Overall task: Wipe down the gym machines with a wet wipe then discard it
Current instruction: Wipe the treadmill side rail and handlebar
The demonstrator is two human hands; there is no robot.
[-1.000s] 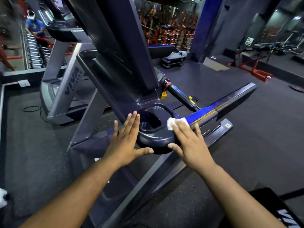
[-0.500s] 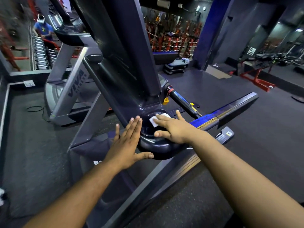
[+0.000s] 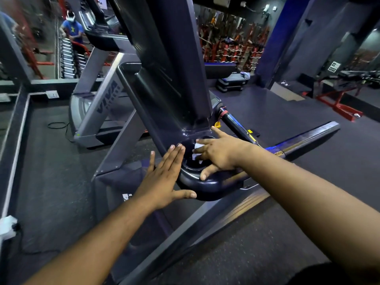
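A dark treadmill console (image 3: pixel 170 83) rises in front of me, with a round cup holder (image 3: pixel 193 163) at its lower corner. My right hand (image 3: pixel 218 153) presses a white wet wipe (image 3: pixel 197 150) into the cup holder with spread, straight fingers, its thumb on the rounded front rim (image 3: pixel 203 187). Only a small part of the wipe shows between the fingers. My left hand (image 3: pixel 164 177) lies flat with straight fingers against the left side of that corner, holding nothing.
A handrail (image 3: pixel 304 140) with a blue sheen runs off to the right. A second grey treadmill (image 3: pixel 102 103) stands behind on the left. Another person (image 3: pixel 72 29) stands far left by a dumbbell rack. Red benches (image 3: pixel 341 103) sit far right. Dark rubber floor (image 3: pixel 287 239) lies all around.
My right hand slid the wipe leftward from the handrail's base onto and into the cup holder. My left hand stayed against the corner. The view moved slightly closer.
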